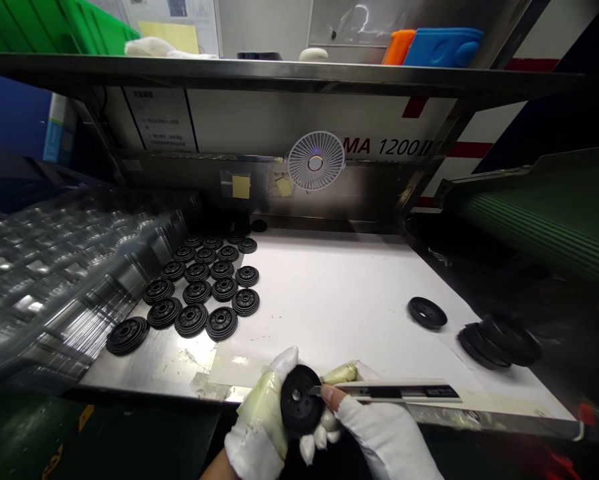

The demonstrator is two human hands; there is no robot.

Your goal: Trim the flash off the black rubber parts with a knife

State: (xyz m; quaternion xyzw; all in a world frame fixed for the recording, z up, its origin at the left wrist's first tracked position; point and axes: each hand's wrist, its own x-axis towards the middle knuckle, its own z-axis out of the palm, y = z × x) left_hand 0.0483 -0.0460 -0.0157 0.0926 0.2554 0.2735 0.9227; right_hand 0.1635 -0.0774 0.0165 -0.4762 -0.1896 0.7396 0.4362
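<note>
Near the table's front edge, my gloved left hand (262,417) grips a round black plastic disc (302,415) with a hole at its centre. Yellowish tape or film covers part of that glove. My right hand (374,427), in a white glove with the thumb tip bare, holds a utility knife (404,391). Its blade reaches over the disc's face close to the centre; whether it touches is hard to tell. To the right lie a single black disc (427,313) and a few more overlapping black discs (499,341).
Several stacks of black discs (192,320) stand in rows at the left. Beside them are piled clear plastic trays (79,280). A white fan (316,161) hangs below a metal shelf (279,70) at the back. A green conveyor belt (544,207) runs at the right.
</note>
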